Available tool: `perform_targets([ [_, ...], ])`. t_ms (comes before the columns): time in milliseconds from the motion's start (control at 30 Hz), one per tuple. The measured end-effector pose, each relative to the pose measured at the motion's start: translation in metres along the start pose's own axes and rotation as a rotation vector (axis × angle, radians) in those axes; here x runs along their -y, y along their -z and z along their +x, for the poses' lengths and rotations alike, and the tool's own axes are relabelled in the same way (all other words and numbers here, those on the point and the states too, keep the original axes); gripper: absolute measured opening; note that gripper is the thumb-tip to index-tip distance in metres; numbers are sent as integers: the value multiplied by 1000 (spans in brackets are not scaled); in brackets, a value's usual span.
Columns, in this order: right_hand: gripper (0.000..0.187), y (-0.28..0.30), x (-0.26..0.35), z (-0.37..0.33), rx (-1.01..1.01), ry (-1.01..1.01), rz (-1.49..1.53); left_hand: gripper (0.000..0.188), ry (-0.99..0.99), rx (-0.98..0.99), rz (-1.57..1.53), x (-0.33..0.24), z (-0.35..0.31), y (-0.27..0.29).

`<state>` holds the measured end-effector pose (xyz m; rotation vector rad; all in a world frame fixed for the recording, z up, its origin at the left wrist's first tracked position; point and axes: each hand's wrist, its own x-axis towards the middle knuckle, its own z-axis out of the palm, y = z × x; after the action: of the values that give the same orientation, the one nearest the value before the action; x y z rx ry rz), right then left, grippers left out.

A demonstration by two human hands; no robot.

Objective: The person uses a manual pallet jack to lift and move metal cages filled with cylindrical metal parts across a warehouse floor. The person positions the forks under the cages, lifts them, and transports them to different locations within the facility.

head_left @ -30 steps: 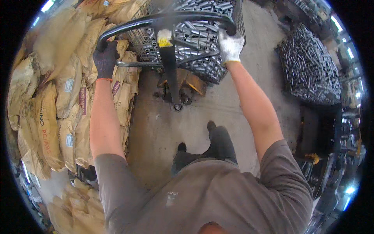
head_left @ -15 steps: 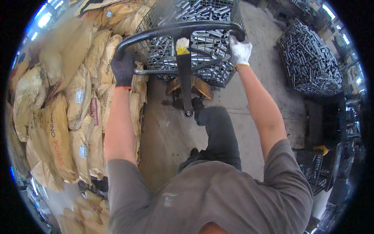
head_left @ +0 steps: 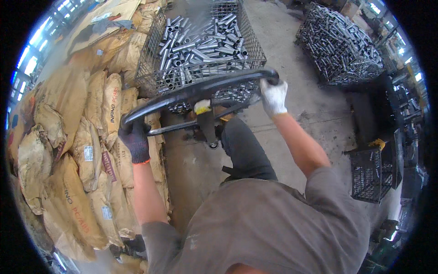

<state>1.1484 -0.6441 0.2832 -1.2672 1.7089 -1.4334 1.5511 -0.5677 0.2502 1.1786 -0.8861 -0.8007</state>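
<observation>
My left hand (head_left: pixel 135 142), in a dark glove with an orange cuff, is closed round the left end of a black looped pull handle (head_left: pixel 197 88). At its right end, my right hand (head_left: pixel 274 97) grips the same handle in a white glove. The handle slants, its right end farther from me. A dark shaft (head_left: pixel 207 128) with a yellow and white wrapping near its top runs down from it toward the floor. Just beyond the handle stands a wire mesh basket (head_left: pixel 148 59) with many shiny metal tubes (head_left: pixel 196 50) inside; its near wall is partly hidden by the handle.
Stacked tan paper sacks (head_left: pixel 98 141) line the left side, close to my left arm. Another mesh basket heaped with metal parts (head_left: pixel 340 48) stands at the far right. A black crate (head_left: pixel 366 176) is beyond my right elbow. Grey concrete floor (head_left: pixel 191 182) runs between.
The handle has come nearer to my body and tilted, its left end dropping most. Both hands moved with it, still gripping. The tube basket sits lower and farther left in view, showing more inside.
</observation>
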Motion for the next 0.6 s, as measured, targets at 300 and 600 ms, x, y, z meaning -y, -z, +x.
perform_targets([
  [300,40,108,62,-128,879,162,-257,21,-371,83,271,-82,-112,63],
  [600,23,108,108,-173,1570,64,-565,11,-401,258,1724,-173,-192,9],
])
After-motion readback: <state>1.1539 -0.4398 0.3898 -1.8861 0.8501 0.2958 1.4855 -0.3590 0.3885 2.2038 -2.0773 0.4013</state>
